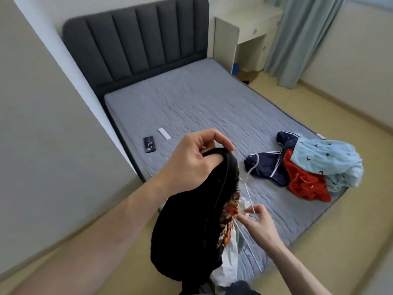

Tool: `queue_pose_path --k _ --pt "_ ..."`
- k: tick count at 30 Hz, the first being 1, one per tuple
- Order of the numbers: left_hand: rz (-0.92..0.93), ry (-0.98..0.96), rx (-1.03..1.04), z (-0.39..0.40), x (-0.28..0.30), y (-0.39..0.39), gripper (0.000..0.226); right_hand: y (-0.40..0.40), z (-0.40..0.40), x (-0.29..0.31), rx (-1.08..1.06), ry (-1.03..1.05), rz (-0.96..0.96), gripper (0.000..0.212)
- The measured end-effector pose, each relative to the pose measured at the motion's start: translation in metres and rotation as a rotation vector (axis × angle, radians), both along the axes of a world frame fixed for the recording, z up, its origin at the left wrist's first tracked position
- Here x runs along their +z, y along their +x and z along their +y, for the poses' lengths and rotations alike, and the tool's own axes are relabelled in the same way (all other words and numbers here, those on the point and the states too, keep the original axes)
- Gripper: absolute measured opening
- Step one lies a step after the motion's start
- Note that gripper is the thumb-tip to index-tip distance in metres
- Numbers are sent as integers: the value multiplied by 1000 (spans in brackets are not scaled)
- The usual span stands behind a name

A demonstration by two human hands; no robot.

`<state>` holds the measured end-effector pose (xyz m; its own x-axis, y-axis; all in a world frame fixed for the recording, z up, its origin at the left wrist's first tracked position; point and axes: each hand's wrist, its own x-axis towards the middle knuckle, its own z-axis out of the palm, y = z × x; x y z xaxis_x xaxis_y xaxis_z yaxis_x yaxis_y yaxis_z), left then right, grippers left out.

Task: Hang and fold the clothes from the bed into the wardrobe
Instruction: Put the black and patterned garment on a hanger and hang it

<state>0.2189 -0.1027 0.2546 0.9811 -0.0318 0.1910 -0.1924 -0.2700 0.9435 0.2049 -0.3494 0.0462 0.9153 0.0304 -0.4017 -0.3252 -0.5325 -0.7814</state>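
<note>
Black garment (187, 226) pinched in left hand (191, 160), one white hanger (248, 201) in right hand's (258, 222) fingers, three clothes (308, 167) on bed (191, 103).

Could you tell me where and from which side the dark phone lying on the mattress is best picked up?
Pinch the phone across its two long edges, coming from above. It lies flat on the mattress, with bare surface all around, so fingers can close on both sides.

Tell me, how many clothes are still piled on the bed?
3 show: a navy striped jacket nearest the hands, a red garment partly over it, and a light blue patterned garment on top. More may hide underneath.
</note>
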Motion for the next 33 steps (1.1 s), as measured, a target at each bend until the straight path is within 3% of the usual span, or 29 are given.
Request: queue_pose_path --k 4,9,12,16,19,21,23,26,27,29,31,33 --pt "5 61 -53 30 15 -32 28 -17 25 -10 165 -75 6 76" --pt "-74 94 -29 65 51 -54 25 -27 82 -19 286 -17 12 82" --pt "-154 122 58 88 74 -60 31 -33 114 -20 424 -114 -68 84" --pt "-250 146 158 114 92 -67 33 -41 148 -22 571 -157 -201 50" --pt "-277 160 270 141 89 -66 32 -32 158 -14 638 -179 -148 47" --pt "-279 217 410 169 80 -63 32 -22 155 -8 601 -145 -88 33" --pt "-213 336 601 206 65 -61 31 -13 151 2 522 -79 -82 17" --pt "86 782 797 250 33 -71 43 -3 153 28 433 54 -90 31" --pt "184 884 793 251 18 -79 49 0 155 38 413 133 -71 36" --pt "274 898 666 227 -14 -98 51 6 163 55 374 267 -43 42" --pt "341 802 365 184 -52 -123 46 9 171 72 347 358 -12 48" --pt "536 765 -28 140 -96 -149 70 9 180 84 322 419 39 48"
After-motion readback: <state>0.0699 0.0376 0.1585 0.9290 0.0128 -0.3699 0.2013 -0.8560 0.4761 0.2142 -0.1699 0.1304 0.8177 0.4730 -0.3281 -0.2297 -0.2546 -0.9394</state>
